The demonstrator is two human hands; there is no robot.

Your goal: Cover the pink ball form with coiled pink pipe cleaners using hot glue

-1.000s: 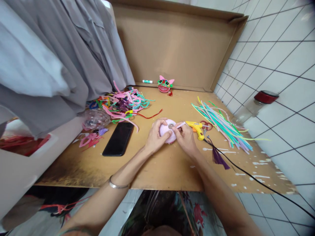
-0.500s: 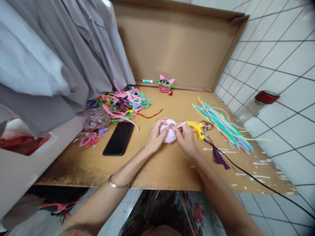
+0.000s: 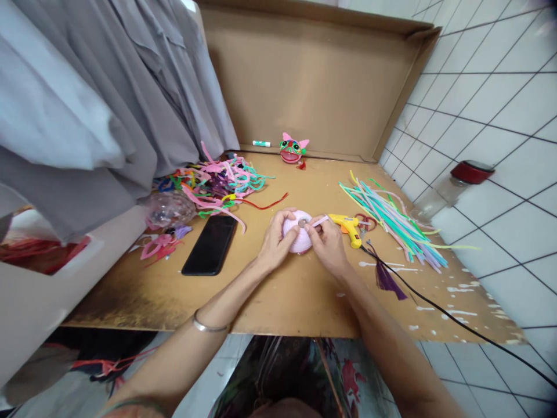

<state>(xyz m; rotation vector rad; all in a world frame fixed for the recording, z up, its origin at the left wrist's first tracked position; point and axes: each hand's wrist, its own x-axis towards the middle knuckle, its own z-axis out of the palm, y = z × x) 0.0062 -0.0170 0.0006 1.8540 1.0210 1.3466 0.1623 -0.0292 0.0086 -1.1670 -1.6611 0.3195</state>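
Note:
A round pale-pink ball (image 3: 301, 243) wound in ridged rows sits between my hands over the middle of the table, with a small greyish round spot near its top. My left hand (image 3: 278, 239) is wrapped round its left side, thumb on the front. On the right, my right hand (image 3: 327, 239) pinches a pale lilac strip (image 3: 321, 221) whose free end points up and right, fingertips touching the ball. Just right of that hand lies a yellow glue gun (image 3: 350, 227), beside red-handled scissors (image 3: 369, 222).
A black phone (image 3: 209, 245) lies left of my forearm. Tangled fuzzy stems (image 3: 226, 180) fill the back left; straight ones (image 3: 391, 217) lie right. A decorated pink-eared head (image 3: 292, 150) stands by the cardboard (image 3: 313, 81). A black cable (image 3: 435, 305) and purple tassel (image 3: 389, 281) lie right.

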